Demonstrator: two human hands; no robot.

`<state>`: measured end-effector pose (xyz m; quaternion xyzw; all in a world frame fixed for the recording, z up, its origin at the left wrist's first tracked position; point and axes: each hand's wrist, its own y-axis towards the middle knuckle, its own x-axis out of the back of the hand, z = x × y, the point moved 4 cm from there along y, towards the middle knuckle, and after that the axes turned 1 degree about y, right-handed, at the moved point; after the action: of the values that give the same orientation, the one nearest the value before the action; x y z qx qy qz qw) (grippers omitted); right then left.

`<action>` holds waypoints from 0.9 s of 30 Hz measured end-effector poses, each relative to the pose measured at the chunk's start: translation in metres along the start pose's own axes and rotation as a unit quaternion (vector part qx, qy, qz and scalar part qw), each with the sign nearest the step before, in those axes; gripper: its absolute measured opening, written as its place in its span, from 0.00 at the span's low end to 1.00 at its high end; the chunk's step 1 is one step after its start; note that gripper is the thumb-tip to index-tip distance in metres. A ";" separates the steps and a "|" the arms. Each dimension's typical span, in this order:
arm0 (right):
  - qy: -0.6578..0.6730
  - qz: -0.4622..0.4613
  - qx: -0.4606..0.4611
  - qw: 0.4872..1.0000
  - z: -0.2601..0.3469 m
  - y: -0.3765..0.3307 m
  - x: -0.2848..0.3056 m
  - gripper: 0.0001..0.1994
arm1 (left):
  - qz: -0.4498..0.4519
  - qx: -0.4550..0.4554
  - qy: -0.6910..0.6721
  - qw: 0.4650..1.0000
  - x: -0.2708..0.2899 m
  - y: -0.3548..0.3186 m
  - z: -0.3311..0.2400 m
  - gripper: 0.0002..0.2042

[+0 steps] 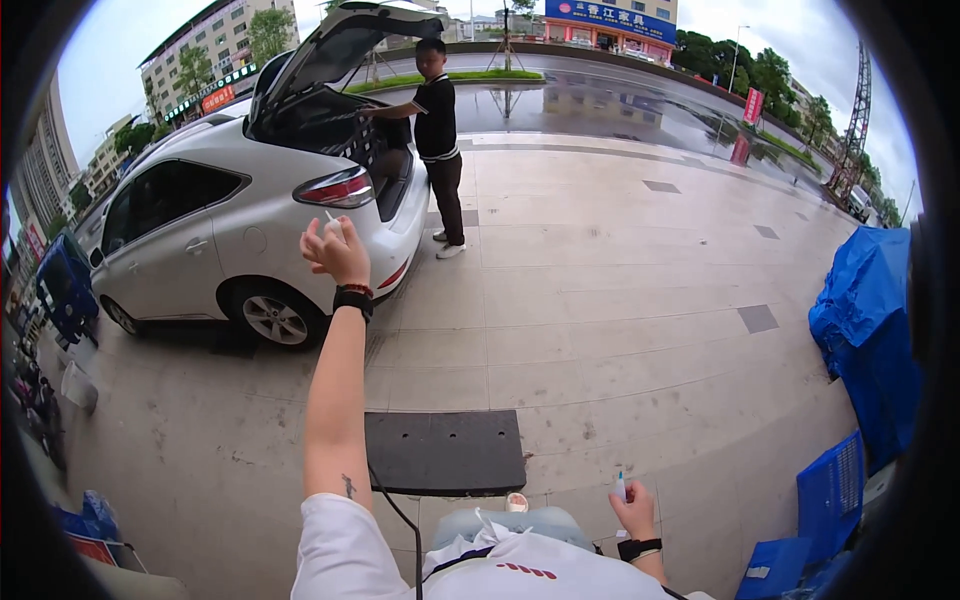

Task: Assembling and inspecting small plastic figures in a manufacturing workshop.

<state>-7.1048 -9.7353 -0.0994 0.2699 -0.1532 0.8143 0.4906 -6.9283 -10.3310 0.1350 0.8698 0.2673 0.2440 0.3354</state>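
My left hand (pixel 338 252) is raised at the end of a stretched arm, its fingers curled round a small white object (pixel 332 222) with a narrow tip, whose kind I cannot make out. In the picture it overlaps the rear of a white car (pixel 240 225), just below the red tail light (pixel 338 189). Lower and to the right, my right hand (pixel 637 512) is closed on a small, pale, slim tube (pixel 621 489) with a teal tip pointing up. Both wrists wear black bands.
A person (pixel 438 110) in dark clothes stands at the car's raised tailgate (pixel 345 30), one arm reaching into the boot. A dark rubber ramp mat (pixel 445 452) lies on the tiles before me. Blue tarpaulin (pixel 865 300) and blue crates (pixel 832 495) line the right. A wet road runs beyond.
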 end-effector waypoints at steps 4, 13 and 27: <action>-0.024 0.052 0.068 0.996 0.020 0.067 -0.014 0.13 | 0.004 -0.016 0.031 0.999 -0.019 0.001 -0.007 0.18; 0.003 0.060 0.088 0.994 0.029 0.101 -0.049 0.12 | 0.020 -0.047 0.035 0.998 -0.048 0.012 -0.020 0.17; 0.031 0.079 0.070 0.994 0.037 0.115 -0.065 0.11 | 0.033 -0.028 0.040 0.998 -0.089 0.015 -0.021 0.19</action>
<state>-7.1707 -9.8551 -0.1061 0.2652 -0.1008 0.8673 0.4090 -7.0017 -10.3868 0.1375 0.8581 0.2447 0.2965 0.3404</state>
